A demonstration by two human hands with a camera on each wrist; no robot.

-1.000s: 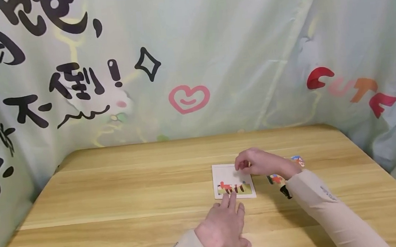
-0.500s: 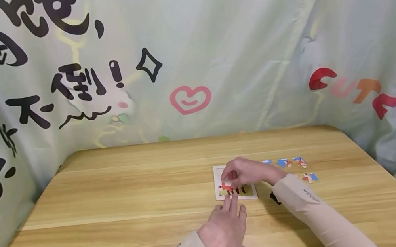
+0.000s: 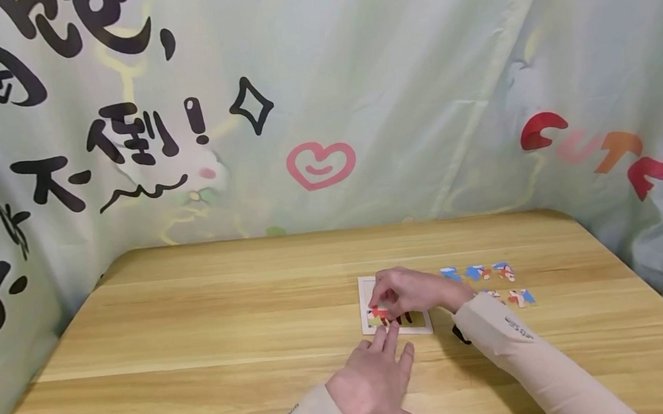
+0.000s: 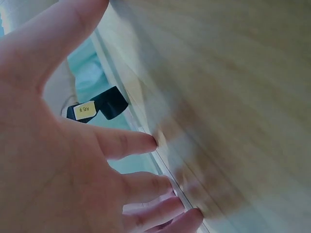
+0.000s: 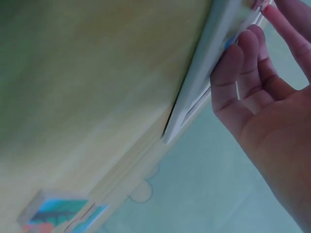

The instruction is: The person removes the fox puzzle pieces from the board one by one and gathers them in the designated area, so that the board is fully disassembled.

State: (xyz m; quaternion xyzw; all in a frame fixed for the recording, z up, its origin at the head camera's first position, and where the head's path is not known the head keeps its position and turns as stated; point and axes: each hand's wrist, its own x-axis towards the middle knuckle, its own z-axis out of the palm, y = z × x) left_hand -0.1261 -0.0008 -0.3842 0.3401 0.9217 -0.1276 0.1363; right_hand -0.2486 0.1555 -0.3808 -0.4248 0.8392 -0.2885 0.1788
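Note:
A small puzzle board with a white rim lies right of the table's middle. Joined pieces with a green ground and dark stripes fill its near strip. My right hand is over the board, thumb and fingertips together at its left side, pinching a small puzzle piece that the fingers mostly hide. In the right wrist view the other fingers hang by the rim. My left hand lies palm down with spread, straight fingers, its fingertips touching the board's near edge. The left wrist view shows that palm above the tabletop.
Several loose puzzle pieces in blue, white and orange lie in rows right of the board, some partly behind the right forearm. A black device with a yellow label is at the right wrist. A printed curtain stands behind the wooden table.
My right hand has moved left and nearer across the board, from its upper right to its left side, and has stayed there for the last half second. My left hand has barely moved.

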